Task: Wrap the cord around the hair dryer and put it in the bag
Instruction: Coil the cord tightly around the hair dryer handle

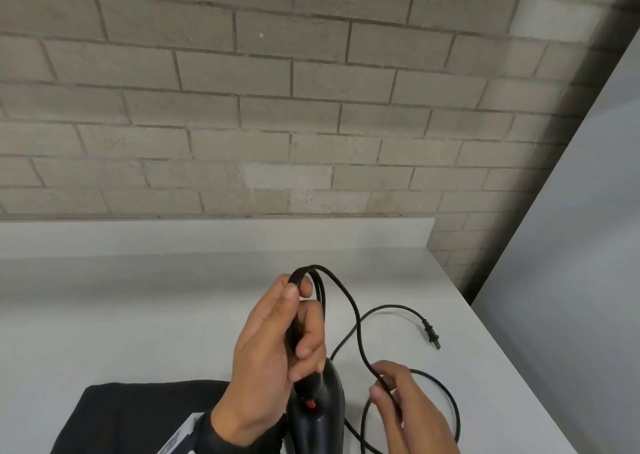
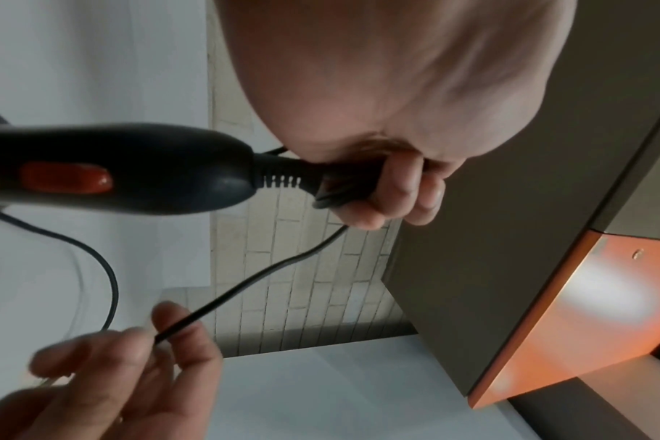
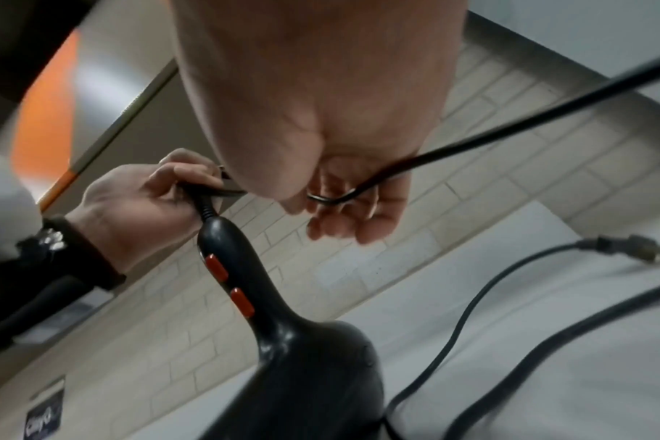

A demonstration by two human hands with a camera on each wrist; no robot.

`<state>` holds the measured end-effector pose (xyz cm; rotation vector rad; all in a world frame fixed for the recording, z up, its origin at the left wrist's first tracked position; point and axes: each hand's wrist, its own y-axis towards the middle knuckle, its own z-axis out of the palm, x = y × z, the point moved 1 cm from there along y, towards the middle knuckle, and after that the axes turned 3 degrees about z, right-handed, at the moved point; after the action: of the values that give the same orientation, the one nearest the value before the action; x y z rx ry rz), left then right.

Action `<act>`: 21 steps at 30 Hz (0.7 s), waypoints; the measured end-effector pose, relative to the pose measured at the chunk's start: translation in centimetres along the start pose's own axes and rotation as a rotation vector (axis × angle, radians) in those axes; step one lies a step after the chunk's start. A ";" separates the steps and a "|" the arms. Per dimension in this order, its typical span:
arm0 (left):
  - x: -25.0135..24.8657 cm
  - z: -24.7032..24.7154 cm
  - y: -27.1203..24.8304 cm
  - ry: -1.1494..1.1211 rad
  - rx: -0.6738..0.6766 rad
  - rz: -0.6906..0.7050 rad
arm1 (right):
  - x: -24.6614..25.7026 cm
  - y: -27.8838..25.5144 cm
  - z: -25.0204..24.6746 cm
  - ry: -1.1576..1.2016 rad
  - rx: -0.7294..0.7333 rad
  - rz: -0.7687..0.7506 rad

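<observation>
A black hair dryer (image 1: 317, 415) with red switches (image 3: 216, 265) stands on the white counter, handle up (image 2: 140, 169). My left hand (image 1: 277, 360) grips folded loops of its black cord (image 1: 349, 301) just above the handle end. My right hand (image 1: 401, 401) pinches a lower stretch of the same cord (image 2: 245, 285) to the right of the dryer. The rest of the cord trails over the counter to the plug (image 1: 431, 334). A black bag (image 1: 138, 415) lies flat at the lower left, partly hidden by my left forearm.
The white counter (image 1: 138, 315) runs back to a low white backsplash and a grey brick wall (image 1: 277, 107). A grey panel (image 1: 571, 245) stands along the counter's right edge. An orange-edged cabinet (image 2: 547, 327) shows in the left wrist view.
</observation>
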<state>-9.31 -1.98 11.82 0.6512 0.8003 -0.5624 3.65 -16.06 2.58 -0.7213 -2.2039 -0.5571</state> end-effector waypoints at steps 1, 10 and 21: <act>0.0 -0.1 0.1 -0.004 -0.006 0.002 | 0.0 -0.1 -0.2 -0.069 -0.074 -0.062; 0.3 0.0 0.9 0.090 0.003 0.071 | 3.4 -0.2 -4.1 -0.563 -0.340 -0.655; 0.0 0.6 0.7 0.298 0.048 -0.025 | 8.3 0.2 -6.5 -0.646 -0.192 -0.899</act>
<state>-8.54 -1.91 12.33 0.7813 1.0779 -0.5148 2.39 -17.00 13.02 0.0924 -3.0886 -1.0960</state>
